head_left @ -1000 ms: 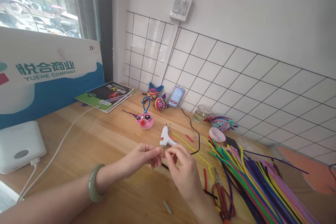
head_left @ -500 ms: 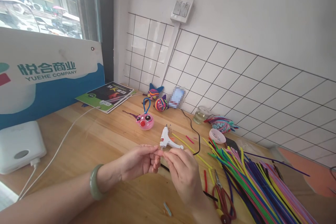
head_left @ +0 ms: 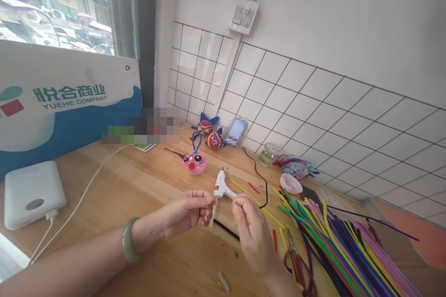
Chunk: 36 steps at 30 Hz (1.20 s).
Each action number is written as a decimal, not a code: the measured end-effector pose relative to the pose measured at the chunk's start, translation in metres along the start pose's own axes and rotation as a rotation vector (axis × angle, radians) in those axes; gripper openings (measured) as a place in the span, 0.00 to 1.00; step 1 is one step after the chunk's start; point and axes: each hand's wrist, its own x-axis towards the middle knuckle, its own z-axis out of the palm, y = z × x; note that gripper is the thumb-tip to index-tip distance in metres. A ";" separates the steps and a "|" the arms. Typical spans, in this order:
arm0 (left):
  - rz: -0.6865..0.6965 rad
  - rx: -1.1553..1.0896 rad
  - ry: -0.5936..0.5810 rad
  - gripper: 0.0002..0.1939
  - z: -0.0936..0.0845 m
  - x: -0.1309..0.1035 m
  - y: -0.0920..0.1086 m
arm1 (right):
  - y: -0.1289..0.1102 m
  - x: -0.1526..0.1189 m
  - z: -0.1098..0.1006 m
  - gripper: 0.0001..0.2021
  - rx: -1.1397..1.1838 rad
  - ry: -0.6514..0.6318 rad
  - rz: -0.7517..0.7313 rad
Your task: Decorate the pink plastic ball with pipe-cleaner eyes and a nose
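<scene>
My left hand [head_left: 186,211], with a green bangle [head_left: 129,240] at its wrist, is closed in a pinch of thumb and forefinger; what it holds, if anything, is too small to make out. Its fingertips are beside the rear of a white glue gun [head_left: 220,184], where a translucent glue stick [head_left: 212,217] slants down past them. Across a small gap is my right hand [head_left: 251,229], its fingers curled and pressed together near the gun's handle. Any thing inside that grip is hidden. A pink round ornament [head_left: 195,163] with eyes, red nose and blue loop sits behind the gun.
Coloured pipe cleaners [head_left: 351,246] lie spread at right, beside red-handled scissors [head_left: 296,260]. Further back are a pink bowl [head_left: 291,184], a glass jar [head_left: 270,154] and several wrapped fish-like ornaments [head_left: 215,139]. A white power bank [head_left: 35,195] with a cable stands at left.
My hands, whose fingertips met half a second ago, are now apart, the right one shifted to the right. The glue stick now shows beside my left fingertips. The view has shifted slightly.
</scene>
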 end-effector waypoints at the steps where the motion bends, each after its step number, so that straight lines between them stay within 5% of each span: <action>1: 0.035 0.037 0.014 0.09 -0.001 0.001 0.001 | -0.001 -0.001 -0.001 0.12 -0.010 -0.002 -0.010; 10: 0.288 0.225 0.222 0.17 -0.023 0.007 0.025 | -0.003 0.003 -0.032 0.14 -0.107 0.128 -0.007; 14: 0.148 0.313 0.160 0.22 -0.014 0.004 0.018 | -0.005 0.002 -0.019 0.10 -0.196 -0.028 -0.141; 18: -0.087 0.436 -0.106 0.24 -0.002 -0.002 0.003 | -0.004 -0.003 0.006 0.12 -0.301 -0.137 -0.309; 27: -0.156 0.337 -0.075 0.17 -0.004 -0.003 0.003 | -0.002 -0.002 0.012 0.13 -0.381 0.090 -0.488; 31: -0.178 0.330 -0.008 0.18 -0.005 -0.002 0.004 | -0.002 -0.004 0.017 0.13 -0.342 0.095 -0.469; 36: -0.090 0.405 0.087 0.20 -0.005 0.000 0.004 | -0.005 -0.005 0.026 0.13 -0.023 0.023 -0.195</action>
